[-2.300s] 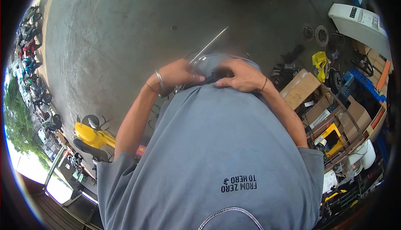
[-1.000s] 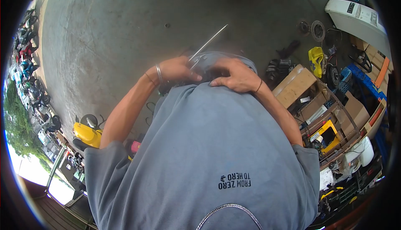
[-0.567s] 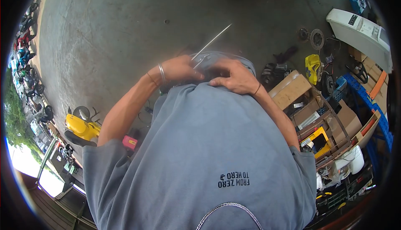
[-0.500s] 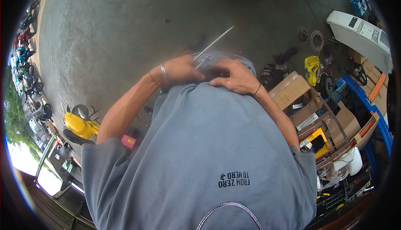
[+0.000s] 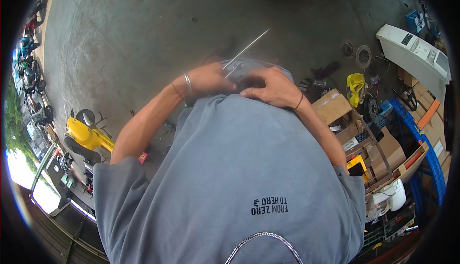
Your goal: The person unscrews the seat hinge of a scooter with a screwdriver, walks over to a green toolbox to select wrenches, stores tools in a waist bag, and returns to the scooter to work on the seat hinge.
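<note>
Left hand — thin rod, shirt beside

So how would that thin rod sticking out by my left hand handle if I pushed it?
The thin rod is probably stiff, since it juts straight past your left hand. Being so slender, it looks light and might flex.
</note>
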The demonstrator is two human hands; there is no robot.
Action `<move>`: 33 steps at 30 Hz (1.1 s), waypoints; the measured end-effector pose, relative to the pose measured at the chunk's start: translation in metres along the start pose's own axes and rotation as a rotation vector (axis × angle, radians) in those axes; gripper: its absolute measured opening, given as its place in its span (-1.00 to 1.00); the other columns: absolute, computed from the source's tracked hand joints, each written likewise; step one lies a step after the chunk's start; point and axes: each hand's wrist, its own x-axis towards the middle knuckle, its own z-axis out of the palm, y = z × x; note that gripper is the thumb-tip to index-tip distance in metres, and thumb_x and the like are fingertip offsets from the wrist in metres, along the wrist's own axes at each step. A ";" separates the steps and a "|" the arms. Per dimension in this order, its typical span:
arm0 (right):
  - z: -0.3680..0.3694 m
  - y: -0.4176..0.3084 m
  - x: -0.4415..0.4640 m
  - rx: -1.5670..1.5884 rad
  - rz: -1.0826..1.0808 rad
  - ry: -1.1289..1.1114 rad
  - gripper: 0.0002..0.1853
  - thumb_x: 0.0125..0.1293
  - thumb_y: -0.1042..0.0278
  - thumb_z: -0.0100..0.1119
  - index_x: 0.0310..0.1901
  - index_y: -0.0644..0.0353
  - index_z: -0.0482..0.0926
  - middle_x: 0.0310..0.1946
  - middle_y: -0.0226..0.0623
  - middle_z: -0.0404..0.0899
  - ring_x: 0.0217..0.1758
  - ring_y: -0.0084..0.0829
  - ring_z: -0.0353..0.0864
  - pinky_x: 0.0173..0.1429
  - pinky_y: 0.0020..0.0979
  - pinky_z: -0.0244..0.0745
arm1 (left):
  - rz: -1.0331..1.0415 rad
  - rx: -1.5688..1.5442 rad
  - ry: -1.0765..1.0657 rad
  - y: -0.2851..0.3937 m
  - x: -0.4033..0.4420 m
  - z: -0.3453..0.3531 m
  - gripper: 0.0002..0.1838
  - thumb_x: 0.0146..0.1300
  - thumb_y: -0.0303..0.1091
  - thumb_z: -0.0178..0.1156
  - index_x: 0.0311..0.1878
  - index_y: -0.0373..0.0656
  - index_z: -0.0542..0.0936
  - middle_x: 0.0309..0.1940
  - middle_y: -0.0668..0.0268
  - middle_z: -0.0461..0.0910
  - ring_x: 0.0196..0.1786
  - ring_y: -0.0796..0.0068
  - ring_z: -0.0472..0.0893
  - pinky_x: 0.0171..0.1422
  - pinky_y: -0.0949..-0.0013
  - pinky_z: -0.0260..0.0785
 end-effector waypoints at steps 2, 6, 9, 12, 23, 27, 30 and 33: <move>-0.005 -0.008 0.004 -0.048 0.060 -0.120 -0.56 0.06 0.19 0.41 -0.06 0.28 0.65 -0.14 -0.05 0.68 -0.04 -0.12 0.64 0.07 -0.24 0.47 | 0.017 0.014 0.023 -0.005 -0.001 0.004 -0.76 0.19 -0.35 0.26 -0.16 -0.32 0.64 -0.35 0.43 0.61 -0.31 0.71 0.51 -0.21 0.57 0.34; 0.001 -0.008 0.016 -0.067 0.052 -0.180 -0.58 0.06 0.18 0.41 -0.09 0.28 0.66 -0.20 -0.03 0.68 -0.08 -0.10 0.65 0.04 -0.24 0.48 | 0.030 -0.058 0.033 -0.016 -0.009 0.008 -0.77 0.19 -0.36 0.26 -0.17 -0.32 0.64 -0.37 0.43 0.61 -0.32 0.71 0.51 -0.23 0.57 0.34; 0.009 -0.007 0.034 -0.099 0.025 -0.294 -0.57 0.04 0.16 0.42 -0.13 0.32 0.67 -0.25 -0.01 0.68 -0.14 -0.11 0.66 -0.01 -0.23 0.49 | -0.073 -0.022 0.060 -0.024 -0.018 0.010 -0.78 0.20 -0.37 0.26 -0.17 -0.34 0.64 -0.38 0.41 0.61 -0.32 0.69 0.51 -0.22 0.54 0.35; 0.012 -0.016 0.052 -0.198 0.077 -0.459 -0.55 0.06 0.12 0.42 -0.19 0.39 0.67 -0.30 -0.01 0.67 -0.18 -0.16 0.67 -0.06 -0.24 0.50 | -0.001 -0.157 0.083 -0.040 -0.021 0.012 -0.76 0.19 -0.34 0.29 -0.21 -0.34 0.63 -0.40 0.40 0.57 -0.32 0.67 0.48 -0.23 0.51 0.31; 0.058 -0.062 0.128 -0.224 0.402 -0.624 -0.65 0.21 0.23 0.29 -0.09 0.34 0.65 -0.27 -0.19 0.65 -0.21 -0.43 0.61 -0.16 -0.41 0.50 | -0.023 -0.171 0.125 -0.082 -0.054 -0.041 -0.76 0.17 -0.33 0.25 -0.19 -0.31 0.62 -0.37 0.38 0.53 -0.26 0.60 0.45 -0.15 0.42 0.28; 0.086 -0.082 0.165 -0.065 0.452 -0.589 -0.68 0.23 0.34 0.25 -0.09 0.43 0.59 -0.24 -0.21 0.60 -0.21 -0.45 0.56 -0.14 -0.40 0.46 | 0.041 -0.178 0.139 -0.109 -0.077 -0.086 -0.77 0.16 -0.28 0.27 -0.25 -0.29 0.63 -0.43 0.39 0.50 -0.31 0.57 0.42 -0.17 0.42 0.27; 0.112 -0.083 0.190 0.137 0.383 -0.607 -0.70 0.29 0.29 0.21 -0.15 0.43 0.59 -0.28 -0.25 0.58 -0.24 -0.51 0.48 -0.12 -0.45 0.40 | 0.149 -0.185 0.122 -0.131 -0.100 -0.124 -0.70 0.15 -0.23 0.32 -0.21 -0.31 0.65 -0.45 0.38 0.51 -0.36 0.59 0.42 -0.22 0.45 0.28; 0.139 -0.101 0.222 0.026 0.415 -0.653 -0.67 0.32 0.29 0.20 -0.04 0.42 0.57 -0.19 -0.27 0.58 -0.10 -0.49 0.49 0.06 -0.43 0.39 | 0.121 -0.233 0.104 -0.157 -0.132 -0.154 -0.60 0.13 -0.19 0.35 -0.11 -0.34 0.65 -0.33 0.29 0.62 -0.27 0.55 0.53 -0.18 0.45 0.36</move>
